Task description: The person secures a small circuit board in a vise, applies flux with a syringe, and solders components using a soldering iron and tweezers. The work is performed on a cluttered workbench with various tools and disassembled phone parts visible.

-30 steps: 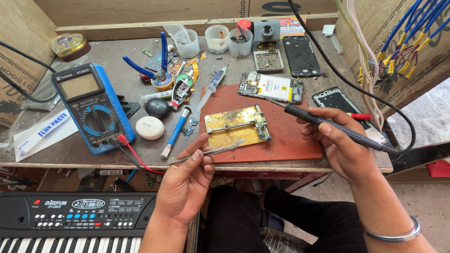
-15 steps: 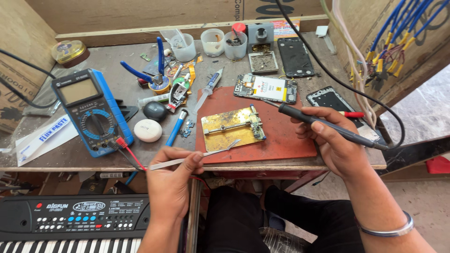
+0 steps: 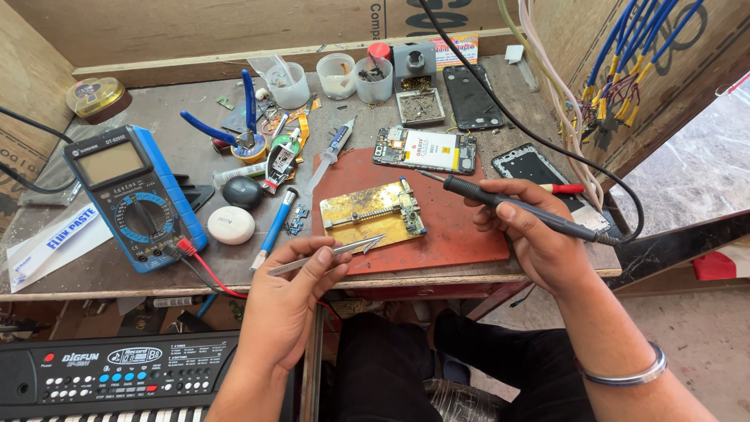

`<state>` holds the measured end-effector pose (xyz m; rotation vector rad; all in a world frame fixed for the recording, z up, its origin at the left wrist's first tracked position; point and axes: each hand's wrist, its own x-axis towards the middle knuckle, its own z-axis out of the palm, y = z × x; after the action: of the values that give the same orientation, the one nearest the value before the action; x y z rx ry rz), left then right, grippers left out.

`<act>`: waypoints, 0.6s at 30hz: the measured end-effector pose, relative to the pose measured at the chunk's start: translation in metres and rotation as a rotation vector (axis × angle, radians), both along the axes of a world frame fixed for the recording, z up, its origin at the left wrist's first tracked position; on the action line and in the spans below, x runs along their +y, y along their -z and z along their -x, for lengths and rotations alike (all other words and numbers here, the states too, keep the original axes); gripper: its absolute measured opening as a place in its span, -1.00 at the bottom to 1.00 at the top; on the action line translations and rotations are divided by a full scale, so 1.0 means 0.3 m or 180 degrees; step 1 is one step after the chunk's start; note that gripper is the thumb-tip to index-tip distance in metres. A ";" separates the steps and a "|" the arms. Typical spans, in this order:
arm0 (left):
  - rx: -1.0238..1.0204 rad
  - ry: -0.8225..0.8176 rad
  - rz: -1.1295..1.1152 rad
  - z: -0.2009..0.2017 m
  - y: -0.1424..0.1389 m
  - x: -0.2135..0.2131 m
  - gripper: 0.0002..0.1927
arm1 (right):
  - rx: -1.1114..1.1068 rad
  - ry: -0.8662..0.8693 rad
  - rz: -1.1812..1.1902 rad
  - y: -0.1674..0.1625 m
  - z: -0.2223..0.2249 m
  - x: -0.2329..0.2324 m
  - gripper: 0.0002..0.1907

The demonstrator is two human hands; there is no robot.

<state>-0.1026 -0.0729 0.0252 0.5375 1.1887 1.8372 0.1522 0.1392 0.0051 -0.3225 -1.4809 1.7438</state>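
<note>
Head view: your left hand pinches tweezers at the brass board holder — right hand grips the soldering iron just right of it; soldering not yet begun.

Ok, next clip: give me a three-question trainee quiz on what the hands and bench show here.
1. True or false: the left hand holds tweezers.
2. What does the right hand grip? A) blue pliers B) soldering iron C) syringe
3. Fill in: the brass-coloured board holder lies on a ____ mat.

Key: 1 true; 2 B; 3 red. The tweezer tips reach the holder's near edge; the iron's tip hovers above the mat, near the opened phone.
</note>
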 end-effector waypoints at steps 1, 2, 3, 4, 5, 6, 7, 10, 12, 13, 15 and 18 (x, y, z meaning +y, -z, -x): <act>0.0477 -0.0076 0.0151 0.000 -0.001 -0.002 -0.76 | -0.0002 0.0005 -0.0003 0.000 -0.001 0.000 -0.56; 0.0956 -0.0152 0.0302 0.001 -0.003 -0.006 -0.76 | -0.0002 0.0010 -0.0006 0.001 -0.001 0.001 -0.56; 0.1434 -0.0230 0.0455 0.001 -0.005 -0.009 -0.76 | -0.0002 0.0016 -0.0007 0.001 -0.002 0.000 -0.56; 0.1405 -0.0182 0.0488 0.002 -0.007 -0.007 -0.77 | -0.0003 0.0016 0.0003 0.001 -0.002 0.001 -0.56; 0.1377 -0.0133 0.0522 0.003 -0.010 -0.005 -0.78 | -0.0003 0.0016 0.0014 0.001 -0.001 0.002 -0.56; 0.1344 -0.0087 0.0558 0.003 -0.014 -0.006 -0.79 | -0.0008 0.0014 0.0026 0.001 -0.002 0.001 -0.56; 0.1698 -0.0089 0.0710 0.003 -0.020 -0.010 -0.80 | -0.0012 0.0024 0.0023 0.002 -0.001 0.000 -0.56; 0.2721 -0.0090 0.0973 0.008 -0.053 -0.016 -0.83 | -0.0019 0.0057 0.0023 -0.001 -0.001 0.003 -0.56; 0.3325 -0.0112 0.0925 0.012 -0.083 -0.025 -0.83 | -0.0037 0.0041 0.0068 -0.002 -0.004 0.001 -0.56; 0.3488 -0.0067 0.1224 0.009 -0.096 -0.028 -0.81 | -0.0048 0.0052 0.0050 -0.002 -0.005 -0.001 -0.56; 0.3804 0.0005 0.1833 0.002 -0.118 -0.031 -0.75 | -0.0063 0.0060 0.0010 -0.005 -0.002 -0.002 -0.56; 0.4822 0.0038 0.0955 -0.015 -0.137 -0.040 -0.76 | -0.0068 0.0072 0.0024 -0.007 -0.002 -0.004 -0.56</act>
<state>-0.0980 -0.0850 0.0663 1.8750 2.2842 0.9744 0.1529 0.1381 0.0071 -0.3613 -1.4805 1.7334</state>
